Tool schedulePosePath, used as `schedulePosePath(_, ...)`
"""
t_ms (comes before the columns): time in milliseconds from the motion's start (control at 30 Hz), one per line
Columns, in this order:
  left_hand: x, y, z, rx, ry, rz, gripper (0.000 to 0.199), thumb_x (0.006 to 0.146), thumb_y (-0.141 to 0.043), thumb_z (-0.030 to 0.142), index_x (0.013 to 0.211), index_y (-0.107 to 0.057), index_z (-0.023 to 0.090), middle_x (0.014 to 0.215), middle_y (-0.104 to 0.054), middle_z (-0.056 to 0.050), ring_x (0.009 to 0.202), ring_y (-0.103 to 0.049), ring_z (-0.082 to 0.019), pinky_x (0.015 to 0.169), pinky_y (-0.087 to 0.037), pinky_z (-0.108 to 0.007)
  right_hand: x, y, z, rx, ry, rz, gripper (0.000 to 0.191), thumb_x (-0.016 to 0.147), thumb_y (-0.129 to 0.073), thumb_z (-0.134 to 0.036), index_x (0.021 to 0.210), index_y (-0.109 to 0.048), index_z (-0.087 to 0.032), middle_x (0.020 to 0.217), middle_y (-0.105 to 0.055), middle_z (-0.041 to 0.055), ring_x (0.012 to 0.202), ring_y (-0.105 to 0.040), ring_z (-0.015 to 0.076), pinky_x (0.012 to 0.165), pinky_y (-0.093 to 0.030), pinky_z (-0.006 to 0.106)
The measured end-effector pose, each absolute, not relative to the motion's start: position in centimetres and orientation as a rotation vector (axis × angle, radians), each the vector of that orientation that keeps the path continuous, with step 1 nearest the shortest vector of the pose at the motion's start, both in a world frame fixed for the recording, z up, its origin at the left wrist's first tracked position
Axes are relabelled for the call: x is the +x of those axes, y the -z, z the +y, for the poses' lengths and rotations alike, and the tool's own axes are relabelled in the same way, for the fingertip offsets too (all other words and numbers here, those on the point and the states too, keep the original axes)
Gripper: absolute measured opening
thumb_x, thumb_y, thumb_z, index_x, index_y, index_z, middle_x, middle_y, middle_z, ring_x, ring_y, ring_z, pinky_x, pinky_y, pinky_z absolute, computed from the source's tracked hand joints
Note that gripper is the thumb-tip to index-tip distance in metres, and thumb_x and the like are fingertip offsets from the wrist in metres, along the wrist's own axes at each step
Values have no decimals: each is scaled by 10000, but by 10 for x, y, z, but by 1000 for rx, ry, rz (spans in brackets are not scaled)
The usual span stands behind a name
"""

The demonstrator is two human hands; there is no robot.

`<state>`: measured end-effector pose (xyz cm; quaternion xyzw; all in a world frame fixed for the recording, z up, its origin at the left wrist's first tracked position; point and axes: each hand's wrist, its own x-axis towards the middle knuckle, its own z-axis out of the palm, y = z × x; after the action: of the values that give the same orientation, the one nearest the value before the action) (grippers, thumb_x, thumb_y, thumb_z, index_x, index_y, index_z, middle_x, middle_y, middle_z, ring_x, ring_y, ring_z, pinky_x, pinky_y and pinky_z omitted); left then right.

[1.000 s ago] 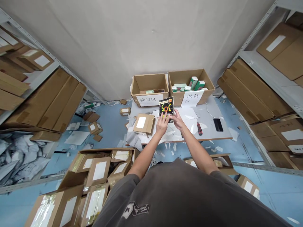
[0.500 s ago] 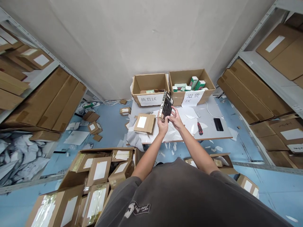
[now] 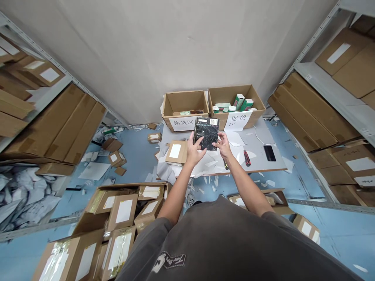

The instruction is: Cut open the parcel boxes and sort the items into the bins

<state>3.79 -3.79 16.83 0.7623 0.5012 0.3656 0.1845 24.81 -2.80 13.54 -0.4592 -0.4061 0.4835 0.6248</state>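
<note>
A flat black box with small print and a white label is held up over the table, its broad face toward me. My left hand grips its left side, fingers across the lower left of the face. On the lower right edge my right hand pinches it between thumb and fingers. Just left of my left hand, a brown cardboard parcel with a white label lies on the table. Behind stand two open cartons with handwritten signs, the left one with a few items, the right one with green-and-white boxes.
A red-and-black tool and a black phone lie on the table's right part, with paper scraps about. A large carton of parcels stands at the lower left. Shelves with boxes flank both sides; litter covers parts of the blue floor.
The black box has turned from edge-on to face-on. My left hand has shifted left along it with fingers more spread, and my right hand has moved slightly right.
</note>
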Motion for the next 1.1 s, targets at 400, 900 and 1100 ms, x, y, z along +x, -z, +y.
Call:
schedulePosePath(400, 74, -139, -51, 2159, -978, 1385, 572, 1044, -552, 158, 1552, -662, 398, 1638, -595, -93, 1648, -374, -411, 1330, -315, -677, 240, -155, -32, -972, -1131, -1042, 673, 673, -995, -499, 1216, -643, -315, 1442, -640, 59, 1275, -626, 291, 1138, -539, 432)
schedulePosePath(900, 62, -133, -37, 1729, -1590, 1279, 549, 1128, -529, 497, 1617, -536, 247, 1564, -649, -179, 1417, -673, -293, 1199, -559, -441, 254, -161, -32, -1024, -1108, -1339, 819, 826, -860, -646, 1542, -556, -390, 1766, -382, 87, 1599, -427, 358, 1231, -470, 610)
schedulePosePath(1100, 77, -151, -38, 1228, -1663, 1048, 974, 972, -755, 689, 1717, -253, 313, 1649, -517, -195, 1433, -644, -307, 1153, -591, -431, 239, -155, -40, -1199, -807, -1598, 1044, 755, -958, -640, 1651, -498, -367, 1766, -330, 124, 1610, -409, 389, 1241, -490, 589)
